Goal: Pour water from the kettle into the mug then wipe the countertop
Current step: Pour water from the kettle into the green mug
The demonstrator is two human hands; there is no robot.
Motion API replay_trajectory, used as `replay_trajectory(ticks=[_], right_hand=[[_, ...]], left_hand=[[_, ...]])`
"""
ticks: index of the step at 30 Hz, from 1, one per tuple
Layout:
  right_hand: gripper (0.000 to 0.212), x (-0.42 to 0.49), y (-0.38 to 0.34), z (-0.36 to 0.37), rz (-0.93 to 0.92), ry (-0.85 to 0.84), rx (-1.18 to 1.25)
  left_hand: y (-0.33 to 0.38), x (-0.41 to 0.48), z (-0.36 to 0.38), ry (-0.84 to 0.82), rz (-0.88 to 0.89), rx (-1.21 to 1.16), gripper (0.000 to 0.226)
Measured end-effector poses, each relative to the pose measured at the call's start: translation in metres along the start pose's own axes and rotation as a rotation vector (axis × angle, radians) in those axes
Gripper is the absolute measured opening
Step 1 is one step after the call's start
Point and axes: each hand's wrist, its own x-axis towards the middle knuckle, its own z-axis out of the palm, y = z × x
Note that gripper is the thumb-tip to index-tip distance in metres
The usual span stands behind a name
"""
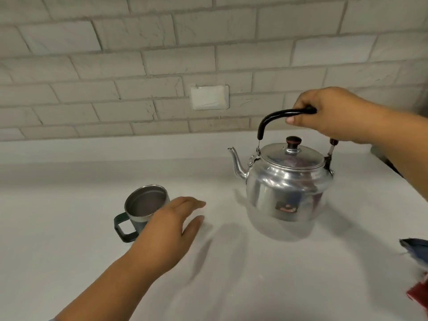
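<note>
A shiny metal kettle [287, 188] with a black arched handle and a lid knob is at the right of the white countertop [69, 239], spout pointing left. My right hand [331, 114] is closed around the top of the handle. A steel mug [143, 205] with a dark green handle stands upright at centre left, and looks empty inside. My left hand [171, 225] hovers just right of the mug with fingers apart, partly covering its side and holding nothing.
A grey brick wall with a white outlet cover [209, 97] runs behind the counter. A blue and red cloth [416, 269] lies at the right edge. A dark object sits at the far right behind my forearm.
</note>
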Motion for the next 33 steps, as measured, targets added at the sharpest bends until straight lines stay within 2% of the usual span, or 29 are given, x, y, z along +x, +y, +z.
replay_trajectory(ticks=[3, 5, 7, 10, 14, 19, 29, 33], right_hand=[[0.020, -0.006, -0.035, 0.012, -0.025, -0.010, 0.046], [0.019, -0.009, -0.057, 0.019, -0.043, -0.021, 0.044], [0.016, -0.011, -0.077, 0.025, -0.063, -0.033, 0.067], [0.015, -0.013, -0.101, 0.032, -0.091, -0.063, 0.098], [0.017, -0.012, -0.125, 0.039, -0.117, -0.130, 0.113], [0.025, -0.011, -0.145, 0.047, -0.161, -0.216, 0.042], [0.026, -0.005, -0.167, 0.054, -0.208, -0.277, -0.089], [0.027, -0.003, -0.174, 0.054, -0.220, -0.298, -0.137]], left_hand=[[-0.018, -0.010, -0.037, 0.192, -0.025, -0.053, 0.024], [-0.041, -0.017, -0.054, 0.266, -0.123, -0.035, 0.024], [-0.068, -0.023, -0.064, 0.260, -0.297, -0.018, 0.029], [-0.094, -0.030, -0.067, 0.138, -0.467, -0.008, 0.038], [-0.107, -0.026, -0.061, 0.093, -0.485, -0.056, 0.036], [-0.115, -0.019, -0.057, 0.135, -0.482, -0.074, 0.010], [-0.122, -0.025, -0.057, 0.097, -0.440, -0.214, 0.012], [-0.123, -0.025, -0.058, 0.096, -0.430, -0.225, 0.019]])
